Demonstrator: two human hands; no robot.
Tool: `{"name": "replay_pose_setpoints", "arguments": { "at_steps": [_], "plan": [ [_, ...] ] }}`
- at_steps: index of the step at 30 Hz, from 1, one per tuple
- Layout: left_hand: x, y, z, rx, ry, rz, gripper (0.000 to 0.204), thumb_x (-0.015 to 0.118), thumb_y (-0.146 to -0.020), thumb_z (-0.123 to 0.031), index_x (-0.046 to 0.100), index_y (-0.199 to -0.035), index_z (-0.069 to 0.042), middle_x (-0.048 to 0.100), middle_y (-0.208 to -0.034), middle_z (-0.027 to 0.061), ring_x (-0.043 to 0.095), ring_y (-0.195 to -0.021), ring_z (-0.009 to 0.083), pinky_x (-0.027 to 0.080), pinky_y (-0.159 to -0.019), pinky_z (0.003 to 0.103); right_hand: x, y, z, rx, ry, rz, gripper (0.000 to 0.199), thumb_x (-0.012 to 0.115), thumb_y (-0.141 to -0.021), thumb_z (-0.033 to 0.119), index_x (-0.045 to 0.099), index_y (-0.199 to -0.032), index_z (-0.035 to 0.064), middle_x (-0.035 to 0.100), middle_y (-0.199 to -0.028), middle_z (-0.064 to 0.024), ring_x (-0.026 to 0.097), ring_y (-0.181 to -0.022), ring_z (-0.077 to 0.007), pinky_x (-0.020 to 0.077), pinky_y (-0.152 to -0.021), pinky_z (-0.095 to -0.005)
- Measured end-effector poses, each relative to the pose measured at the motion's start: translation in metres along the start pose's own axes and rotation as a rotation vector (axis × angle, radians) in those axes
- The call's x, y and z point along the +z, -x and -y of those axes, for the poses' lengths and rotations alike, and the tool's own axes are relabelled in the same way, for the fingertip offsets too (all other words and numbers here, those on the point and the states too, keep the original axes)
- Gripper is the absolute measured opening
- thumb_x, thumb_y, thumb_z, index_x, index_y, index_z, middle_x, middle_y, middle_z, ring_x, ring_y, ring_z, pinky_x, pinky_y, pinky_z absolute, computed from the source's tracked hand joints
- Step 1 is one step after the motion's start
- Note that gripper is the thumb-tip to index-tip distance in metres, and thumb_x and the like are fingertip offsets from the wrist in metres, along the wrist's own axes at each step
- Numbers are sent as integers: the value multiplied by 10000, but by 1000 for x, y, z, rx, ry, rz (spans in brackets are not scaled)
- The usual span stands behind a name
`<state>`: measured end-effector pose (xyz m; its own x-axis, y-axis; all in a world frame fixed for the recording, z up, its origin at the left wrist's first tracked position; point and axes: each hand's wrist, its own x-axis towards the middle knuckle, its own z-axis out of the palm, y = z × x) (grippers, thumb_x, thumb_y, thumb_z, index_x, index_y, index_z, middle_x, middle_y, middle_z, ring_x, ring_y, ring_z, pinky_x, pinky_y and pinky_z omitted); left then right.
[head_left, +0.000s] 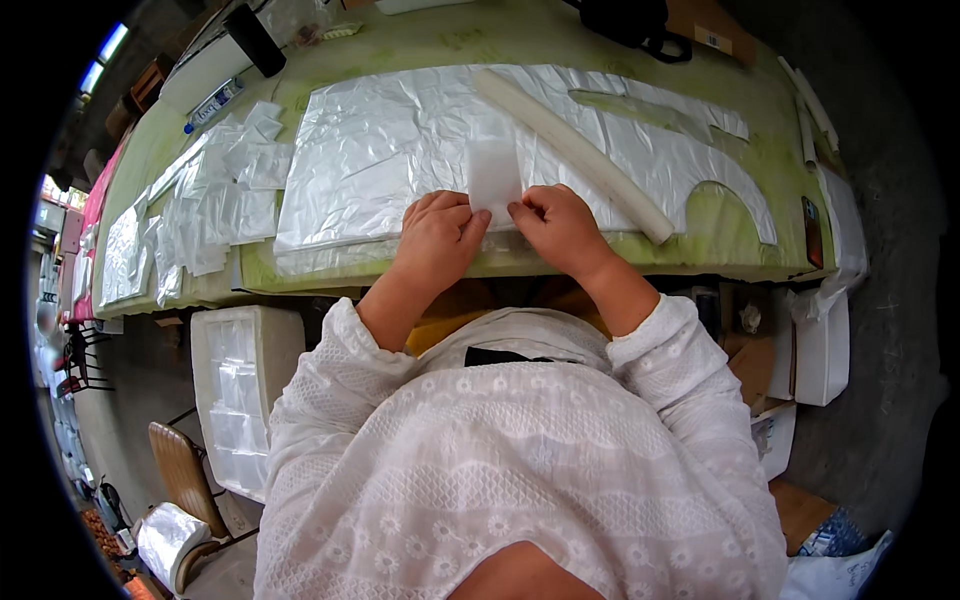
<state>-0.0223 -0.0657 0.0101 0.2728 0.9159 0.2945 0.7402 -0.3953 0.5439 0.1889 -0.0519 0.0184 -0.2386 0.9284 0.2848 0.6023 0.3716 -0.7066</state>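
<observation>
Between my hands, near the front edge of the table, I hold a small translucent white plastic bag [494,172] by its two lower corners. My left hand [438,236] pinches its left corner between thumb and curled fingers. The opposite corner is gripped by my right hand [558,232], also closed in a pinch. Beneath and behind the bag lies a large crinkled sheet of clear plastic [370,150], with curved cut-outs on its right. A long off-white tube [580,155] rests diagonally across that sheet, to the right of my hands.
Small plastic bags [215,190] lie in overlapping piles on the left of the green-covered table [400,50]. Behind them are a bottle [212,105] and a black cylinder [254,42]. A phone [811,232] sits at the right edge. A white foam box [283,345] stands below, left.
</observation>
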Motion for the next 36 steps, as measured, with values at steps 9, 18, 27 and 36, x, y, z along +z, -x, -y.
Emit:
{"name": "replay_pose_setpoints", "arguments": {
  "at_steps": [9,18,27,36],
  "plan": [
    [0,-17,-5,-131,-191,-1,295,678,-946,-351,734,-1024,-72,672,-1161,65,588,-1134,321,416,-998,473,7,-18,6,139,257,75,364,577,-937,334,724,-812,26,718,-849,-175,656,-858,-409,529,-797,-504],
    [4,-27,-3,235,-275,254,855,610,-901,-658,452,-1544,-117,348,-1659,88,260,-1557,295,149,-1240,620,-3,-23,17,238,266,188,343,592,-922,338,755,-865,42,744,-893,-168,699,-905,-380,552,-856,-490],
    [-12,-9,-12,372,-255,331,817,686,-846,-620,500,-1514,-188,403,-1624,91,339,-1519,304,185,-1208,674,-8,30,15,8,265,150,251,693,-855,265,667,-735,46,684,-849,-137,611,-836,-379,494,-786,-498],
    [-20,10,-30,390,-108,448,713,705,-771,-18,559,-1449,-184,503,-1555,33,408,-1484,256,179,-1233,620,-30,66,13,-316,52,-175,313,678,-816,41,643,-1119,114,692,-1157,-62,597,-1115,-302,436,-979,-449]
  ]
}}
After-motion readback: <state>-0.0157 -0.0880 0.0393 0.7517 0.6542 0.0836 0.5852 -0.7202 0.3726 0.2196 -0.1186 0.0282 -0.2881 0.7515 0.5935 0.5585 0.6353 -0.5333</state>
